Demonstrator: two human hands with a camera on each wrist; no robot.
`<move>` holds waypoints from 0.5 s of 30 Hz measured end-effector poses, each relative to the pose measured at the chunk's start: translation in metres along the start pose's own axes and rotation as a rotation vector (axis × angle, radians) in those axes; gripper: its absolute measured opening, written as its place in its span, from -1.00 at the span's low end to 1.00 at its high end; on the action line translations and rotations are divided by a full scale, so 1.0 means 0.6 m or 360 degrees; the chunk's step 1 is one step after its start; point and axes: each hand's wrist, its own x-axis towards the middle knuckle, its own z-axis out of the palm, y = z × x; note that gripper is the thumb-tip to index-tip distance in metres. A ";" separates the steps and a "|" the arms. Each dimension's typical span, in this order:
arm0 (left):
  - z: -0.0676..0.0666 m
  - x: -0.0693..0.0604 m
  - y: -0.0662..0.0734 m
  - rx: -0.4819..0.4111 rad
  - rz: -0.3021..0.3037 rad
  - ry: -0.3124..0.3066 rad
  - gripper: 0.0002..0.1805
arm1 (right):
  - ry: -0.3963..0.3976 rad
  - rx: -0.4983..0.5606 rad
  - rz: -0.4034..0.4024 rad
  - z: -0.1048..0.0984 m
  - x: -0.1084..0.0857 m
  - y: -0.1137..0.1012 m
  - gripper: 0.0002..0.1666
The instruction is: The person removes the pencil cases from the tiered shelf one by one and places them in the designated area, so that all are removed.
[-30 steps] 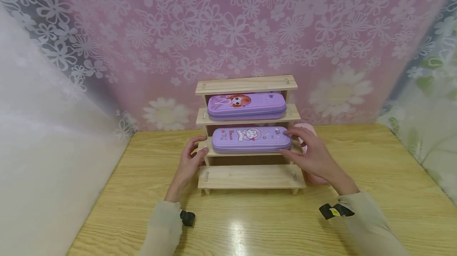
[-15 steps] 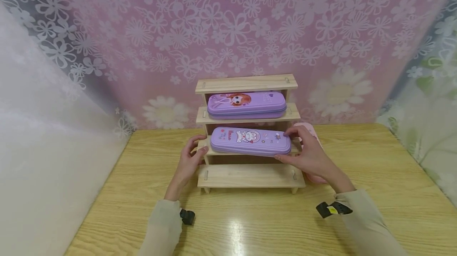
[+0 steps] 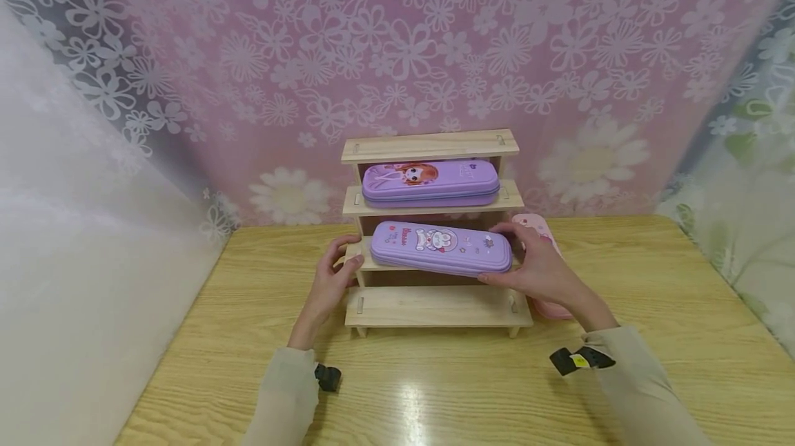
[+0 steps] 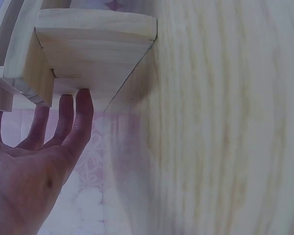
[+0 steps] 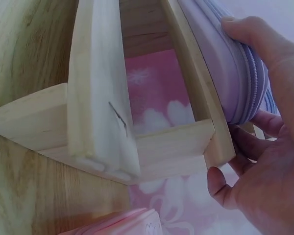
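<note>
A light purple pencil case point(image 3: 441, 249) with a cartoon rabbit lies at a slant on the third step down of a wooden step shelf point(image 3: 435, 308). Its right end juts forward over the step's front edge. My right hand point(image 3: 543, 266) pinches that end, thumb in front and fingers behind; the right wrist view shows the thumb near the zip point(image 5: 253, 83). My left hand point(image 3: 329, 280) holds the left end of the same step, thumb at the front. In the left wrist view, its fingertips point(image 4: 83, 98) touch the shelf's side panel.
Another purple pencil case point(image 3: 431, 183), with a girl's picture, sits on the second step. A pink pencil case point(image 3: 553, 310) is on the table point(image 3: 397, 391) to the right of the shelf, partly behind my right hand. A flowered curtain point(image 3: 410, 39) hangs behind.
The rabbit pencil case has gone from straight to slanted, its right end drawn forward and slightly right by my right hand. My left hand stays on the shelf.
</note>
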 end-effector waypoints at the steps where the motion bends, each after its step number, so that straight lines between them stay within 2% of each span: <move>1: 0.000 0.000 0.000 0.0002 0.0000 0.0000 -0.58 | 0.0012 -0.0004 0.0006 -0.002 -0.002 0.002 -0.03; 10: 0.000 -0.001 -0.004 0.0041 0.0024 0.0022 -0.59 | 0.0064 0.0099 0.0004 -0.028 -0.031 0.021 -0.06; 15: 0.000 0.001 -0.007 0.0058 0.0044 0.0009 -0.60 | 0.0074 0.0314 -0.0014 -0.052 -0.047 0.033 -0.07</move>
